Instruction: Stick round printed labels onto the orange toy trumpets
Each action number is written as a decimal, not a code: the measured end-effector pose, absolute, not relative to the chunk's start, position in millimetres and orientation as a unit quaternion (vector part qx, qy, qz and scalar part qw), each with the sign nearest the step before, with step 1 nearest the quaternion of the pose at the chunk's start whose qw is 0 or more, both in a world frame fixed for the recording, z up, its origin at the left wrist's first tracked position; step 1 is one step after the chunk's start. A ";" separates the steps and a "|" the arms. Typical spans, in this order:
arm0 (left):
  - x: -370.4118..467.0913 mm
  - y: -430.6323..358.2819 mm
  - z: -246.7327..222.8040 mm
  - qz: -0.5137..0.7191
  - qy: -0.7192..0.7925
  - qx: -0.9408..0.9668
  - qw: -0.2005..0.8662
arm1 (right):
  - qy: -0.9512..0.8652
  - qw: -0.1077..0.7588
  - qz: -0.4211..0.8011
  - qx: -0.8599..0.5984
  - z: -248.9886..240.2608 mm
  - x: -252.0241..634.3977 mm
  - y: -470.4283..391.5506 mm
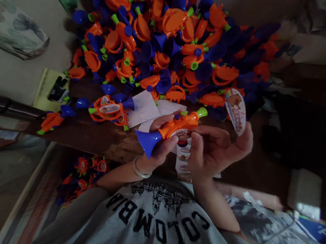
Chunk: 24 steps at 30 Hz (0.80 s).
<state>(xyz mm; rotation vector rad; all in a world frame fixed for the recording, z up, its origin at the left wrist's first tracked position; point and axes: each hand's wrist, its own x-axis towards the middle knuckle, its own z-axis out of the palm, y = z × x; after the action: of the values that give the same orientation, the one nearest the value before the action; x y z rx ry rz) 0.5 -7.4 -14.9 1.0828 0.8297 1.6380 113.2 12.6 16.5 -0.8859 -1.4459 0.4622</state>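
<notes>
In front of my chest, my left hand (163, 145) is closed around an orange toy trumpet (177, 127) with a blue bell and a lime-green mouthpiece. The bell points down and left. An oval printed sticker (180, 135) sits on its side facing me. Thumb and forefinger of my right hand (213, 150) pinch together at that sticker's right edge. Another oval sticker (235, 110), with a rainbow and a brown figure, clings to a raised fingertip of the same hand. Below the trumpet lies a sticker sheet (182, 160), partly covered by my hands.
A large heap of toy trumpets (161, 38) fills the back of the dark table (95, 141). Stickered trumpets (109, 109) lie to the left near white papers (143, 107). A dark cylinder (7, 105) juts in at left. More trumpets (85, 172) sit below the table edge.
</notes>
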 end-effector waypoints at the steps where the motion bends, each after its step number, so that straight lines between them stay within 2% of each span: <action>1: -0.2 -7.5 -15.0 0.669 0.344 0.457 0.474 | -0.624 0.665 0.154 -0.379 17.2 114.0 16.3; 3: -2.1 -7.8 -14.0 0.663 0.350 0.476 0.460 | -0.605 0.694 0.106 -0.376 19.5 115.3 22.6; 7: -4.1 -8.4 -9.6 0.655 0.351 0.497 0.449 | -0.608 0.661 0.151 -0.414 24.1 117.3 25.6; 15: -2.2 -8.6 -9.7 0.663 0.346 0.484 0.454 | -0.631 0.670 0.111 -0.374 23.2 118.5 26.5; 20: -4.9 -8.2 -5.7 0.690 0.323 0.414 0.498 | -0.589 0.651 0.031 -0.478 13.8 135.2 41.3; 24: -0.8 -4.1 1.6 0.688 0.313 0.342 0.558 | -0.621 0.628 0.221 -0.414 8.5 133.3 44.5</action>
<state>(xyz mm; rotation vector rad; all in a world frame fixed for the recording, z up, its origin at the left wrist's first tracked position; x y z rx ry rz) -0.8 -4.1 1.6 0.8074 0.7385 1.6241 133.3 44.5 8.5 -0.9491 -1.4237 0.5073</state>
